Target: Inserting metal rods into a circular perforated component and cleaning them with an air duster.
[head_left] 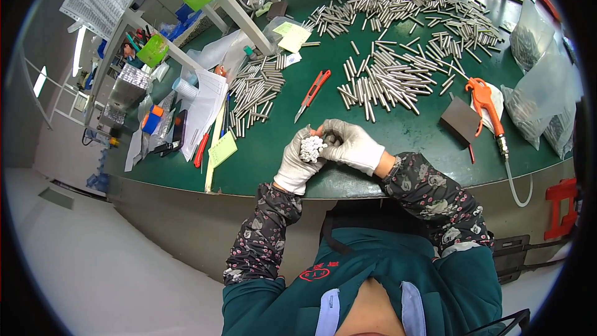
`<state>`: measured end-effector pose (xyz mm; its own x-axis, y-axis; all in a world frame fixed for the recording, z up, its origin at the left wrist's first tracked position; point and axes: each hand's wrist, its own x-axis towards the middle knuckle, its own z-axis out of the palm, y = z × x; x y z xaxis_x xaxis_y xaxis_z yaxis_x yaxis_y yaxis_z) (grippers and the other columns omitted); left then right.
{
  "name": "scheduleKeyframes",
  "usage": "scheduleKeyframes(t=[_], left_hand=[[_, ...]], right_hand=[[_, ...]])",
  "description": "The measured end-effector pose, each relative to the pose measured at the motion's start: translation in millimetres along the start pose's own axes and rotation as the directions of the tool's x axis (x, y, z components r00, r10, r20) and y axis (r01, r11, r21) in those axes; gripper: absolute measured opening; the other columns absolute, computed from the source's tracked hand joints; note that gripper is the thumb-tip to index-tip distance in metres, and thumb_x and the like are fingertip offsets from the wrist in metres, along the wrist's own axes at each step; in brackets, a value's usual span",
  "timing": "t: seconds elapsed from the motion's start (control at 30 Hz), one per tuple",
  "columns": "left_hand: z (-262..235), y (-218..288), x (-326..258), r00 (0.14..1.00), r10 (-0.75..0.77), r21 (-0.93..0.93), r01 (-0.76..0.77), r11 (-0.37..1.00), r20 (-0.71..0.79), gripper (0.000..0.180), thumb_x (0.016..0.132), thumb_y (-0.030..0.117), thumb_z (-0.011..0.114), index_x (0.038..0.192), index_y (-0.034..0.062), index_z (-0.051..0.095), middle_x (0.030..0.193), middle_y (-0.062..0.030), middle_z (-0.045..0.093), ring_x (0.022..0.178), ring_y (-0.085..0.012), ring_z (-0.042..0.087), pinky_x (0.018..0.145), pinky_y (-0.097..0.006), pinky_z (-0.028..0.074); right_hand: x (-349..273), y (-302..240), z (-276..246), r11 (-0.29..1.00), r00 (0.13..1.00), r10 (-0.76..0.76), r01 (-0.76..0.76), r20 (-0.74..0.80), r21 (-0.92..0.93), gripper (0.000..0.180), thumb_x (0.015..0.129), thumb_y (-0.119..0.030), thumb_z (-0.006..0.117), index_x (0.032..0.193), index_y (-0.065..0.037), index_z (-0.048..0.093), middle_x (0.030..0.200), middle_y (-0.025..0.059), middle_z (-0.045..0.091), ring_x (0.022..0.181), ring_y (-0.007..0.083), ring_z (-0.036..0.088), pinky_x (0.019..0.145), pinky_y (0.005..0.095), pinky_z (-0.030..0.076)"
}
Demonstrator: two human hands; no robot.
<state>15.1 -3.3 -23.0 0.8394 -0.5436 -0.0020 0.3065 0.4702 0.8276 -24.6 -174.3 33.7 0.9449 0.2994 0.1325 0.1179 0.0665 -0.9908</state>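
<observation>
A bundle of short metal pins (312, 148) stands at the table's near edge, its bright round ends turned up toward me. My left hand (294, 165), in a whitish work glove, is closed around it. My right hand (356, 147), gloved too, presses its curled fingers against the bundle's right side; whether a separate pin is between those fingers is hidden. Just beyond my hands lies a red-handled craft knife (313, 95) with its blade toward me. Loose pins are heaped ahead to the right (392, 78), with another pile at the left (254, 90).
A large pin heap (429, 15) spreads across the far green table (298, 180). At right are a dark block (460, 122), an orange air gun (485, 102) with a hose, and bagged pins (528, 43). Papers (208, 96), a phone (180, 129) and yellow notes (222, 149) lie left, beneath a shelf frame.
</observation>
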Motion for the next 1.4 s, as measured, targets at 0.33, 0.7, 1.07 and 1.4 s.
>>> scheduleKeyframes(t=[0.33,0.7,1.07,1.4], left_hand=[[11,2,-7,0.944,0.303,0.738,-0.297,0.605,0.131,0.043,0.073,0.000,0.063,0.109,0.0081,0.041,0.095,-0.0027,0.053,0.085,-0.0109,0.054,0.075,-0.024,0.048],[2,-5,-6,0.949,0.316,0.699,-0.237,0.675,0.016,0.053,0.067,0.002,0.068,0.112,0.0081,0.041,0.094,-0.0028,0.054,0.081,-0.0106,0.055,0.069,-0.023,0.047],[20,8,-7,0.973,0.220,0.621,-0.211,0.755,0.062,0.046,0.069,0.003,0.068,0.107,0.0056,0.041,0.099,-0.0031,0.054,0.089,-0.0118,0.053,0.079,-0.024,0.045],[29,20,-12,0.974,0.225,0.718,-0.148,0.680,-0.012,0.069,0.058,0.004,0.075,0.116,0.0014,0.038,0.101,-0.0028,0.054,0.090,-0.0110,0.053,0.081,-0.024,0.044]], right_hand=[[1,-1,-3,0.988,0.991,0.132,-0.133,0.023,0.083,0.033,0.069,-0.010,0.062,0.099,-0.002,0.053,0.068,-0.0010,0.047,0.062,0.0062,0.043,0.058,0.0196,0.039],[3,4,-4,0.995,0.997,0.069,-0.071,0.038,0.067,0.031,0.068,-0.010,0.061,0.097,-0.002,0.051,0.069,-0.0006,0.047,0.063,0.0070,0.044,0.058,0.0202,0.040],[3,8,-3,0.995,0.998,0.058,-0.059,0.016,0.078,0.029,0.070,-0.010,0.060,0.097,-0.003,0.053,0.067,-0.0009,0.046,0.061,0.0071,0.043,0.057,0.0205,0.040],[4,0,1,0.959,0.986,0.164,-0.168,0.035,0.229,0.028,0.072,-0.007,0.058,0.099,-0.002,0.051,0.063,-0.0015,0.047,0.050,0.0053,0.043,0.044,0.0193,0.035]])
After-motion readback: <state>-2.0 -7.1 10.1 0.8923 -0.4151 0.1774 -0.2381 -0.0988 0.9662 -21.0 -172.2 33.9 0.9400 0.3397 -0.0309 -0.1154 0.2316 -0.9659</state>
